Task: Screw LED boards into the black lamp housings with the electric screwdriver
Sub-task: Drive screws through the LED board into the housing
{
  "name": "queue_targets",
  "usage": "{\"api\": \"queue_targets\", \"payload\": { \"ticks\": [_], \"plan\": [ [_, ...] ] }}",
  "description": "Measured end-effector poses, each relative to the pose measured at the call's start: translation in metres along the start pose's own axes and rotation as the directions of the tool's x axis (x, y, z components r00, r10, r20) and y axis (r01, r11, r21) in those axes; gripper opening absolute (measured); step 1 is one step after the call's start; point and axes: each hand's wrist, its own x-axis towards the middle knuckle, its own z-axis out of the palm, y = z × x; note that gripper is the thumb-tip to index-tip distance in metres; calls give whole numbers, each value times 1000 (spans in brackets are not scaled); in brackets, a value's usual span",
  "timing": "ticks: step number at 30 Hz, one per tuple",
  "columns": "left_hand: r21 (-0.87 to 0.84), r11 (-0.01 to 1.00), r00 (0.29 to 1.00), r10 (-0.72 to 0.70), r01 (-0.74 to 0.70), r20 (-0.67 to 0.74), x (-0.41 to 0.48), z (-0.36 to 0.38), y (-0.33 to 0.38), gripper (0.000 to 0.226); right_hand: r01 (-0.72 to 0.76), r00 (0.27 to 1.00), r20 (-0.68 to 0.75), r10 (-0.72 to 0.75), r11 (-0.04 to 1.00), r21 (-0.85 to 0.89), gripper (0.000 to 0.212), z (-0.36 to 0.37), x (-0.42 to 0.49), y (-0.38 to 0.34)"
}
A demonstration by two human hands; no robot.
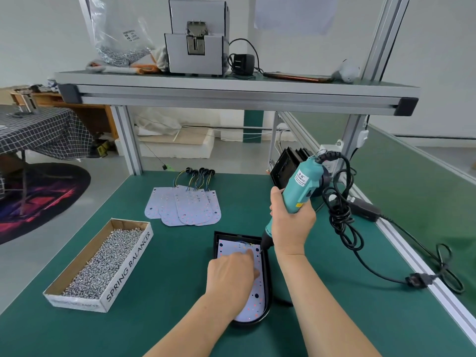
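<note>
The workbench is covered with a dark green mat [167,279] edged along the right by an aluminium rail. Near the front edge lies a black lamp housing [267,279], rounded end toward the person, with a white LED board [253,302] seated inside it. The left hand [231,276] rests flat on the board, fingers stretched out and pressing it down, the forefinger reaching toward the far right corner. The right hand [291,225] is wrapped tight around the teal electric screwdriver [301,186], which tilts up to the right; its bit touches the board at that same corner, just beside the forefinger. The tool's black cable [340,210] hangs in loose coils and trails off over the right rail.

Farther back on the mat a fanned stack of loose LED boards [185,207] lies with its coloured wires pointing away. To the left sits a long cardboard box [128,266] marked SPRING BALANCER, full of small silvery screws [103,261]. Behind the screwdriver, more black housings [286,166] lean on edge against the frame post.

Above runs an aluminium-framed shelf [231,91] carrying a grey box-shaped machine [195,47], a clear plastic bag of screws [121,42], a black power adapter [242,63] and a phone [296,76] lying flat. A sheet of paper [293,11] hangs on the pale wall behind. Off to the left, on the grey floor, lies a dark round rug [38,199] with red and purple patches, and beside it stands a table under a checked cloth [38,130].
</note>
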Motion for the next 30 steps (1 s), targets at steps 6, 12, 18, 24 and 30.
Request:
{"api": "queue_targets", "payload": {
  "ticks": [6, 12, 18, 24, 30],
  "plan": [
    [9, 1000, 1000, 7, -7, 9, 0, -1, 1, 21, 7, 1000, 17, -7, 999, -33, 43, 1, -1, 5],
    [23, 1000, 1000, 19, -20, 15, -2, -2, 1, 21, 35, 999, 41, -33, 999, -41, 47, 4, -2, 5],
    [-5, 1000, 1000, 17, -18, -9, -1, 1, 0, 18, -14, 998, 60, 16, 999, -32, 51, 4, -1, 6],
    [-13, 1000, 1000, 19, -19, 10, 0, 3, 0, 16, -53, 994, 90, 59, 996, -72, 44, 8, -2, 5],
    [3, 1000, 1000, 14, -14, 19, -1, 3, -1, 17, -22, 989, 146, 26, 999, -29, 45, -2, -6, -7]
  ]
}}
